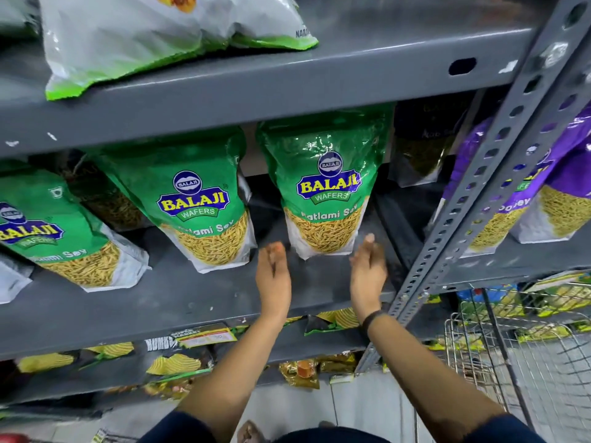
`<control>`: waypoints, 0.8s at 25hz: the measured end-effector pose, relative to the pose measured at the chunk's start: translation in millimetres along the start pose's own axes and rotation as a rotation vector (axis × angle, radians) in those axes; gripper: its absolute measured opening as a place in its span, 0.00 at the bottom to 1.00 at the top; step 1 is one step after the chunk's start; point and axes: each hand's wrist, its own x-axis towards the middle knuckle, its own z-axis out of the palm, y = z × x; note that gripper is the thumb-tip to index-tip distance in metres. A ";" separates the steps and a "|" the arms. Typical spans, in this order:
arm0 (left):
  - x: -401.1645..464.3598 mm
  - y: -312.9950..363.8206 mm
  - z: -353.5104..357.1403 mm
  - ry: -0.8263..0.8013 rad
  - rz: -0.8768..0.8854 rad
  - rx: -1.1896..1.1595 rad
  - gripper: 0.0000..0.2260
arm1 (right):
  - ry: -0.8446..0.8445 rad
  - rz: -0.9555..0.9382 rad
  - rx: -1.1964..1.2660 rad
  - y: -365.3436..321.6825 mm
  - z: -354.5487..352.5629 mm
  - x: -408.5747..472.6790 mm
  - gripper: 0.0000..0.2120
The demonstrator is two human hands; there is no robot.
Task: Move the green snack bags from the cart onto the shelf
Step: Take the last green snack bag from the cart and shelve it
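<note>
1. Left hand (273, 276) was bare, nails painted orange.
2. Right hand (367, 270) was bare; black band (372, 319) circled its wrist.
3. Dark blue sleeves (179, 426) covered both upper arms.

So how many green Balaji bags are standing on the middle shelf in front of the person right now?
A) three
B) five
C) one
A: three green bags stand there, one at the left edge, one in the middle, and one just beyond the open, empty left hand and right hand.
</note>
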 end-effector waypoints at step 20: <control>89.2 -23.5 -145.9 0.011 -0.033 0.150 0.23 | -0.879 -0.029 -0.421 2.0 135.0 -34.2 0.45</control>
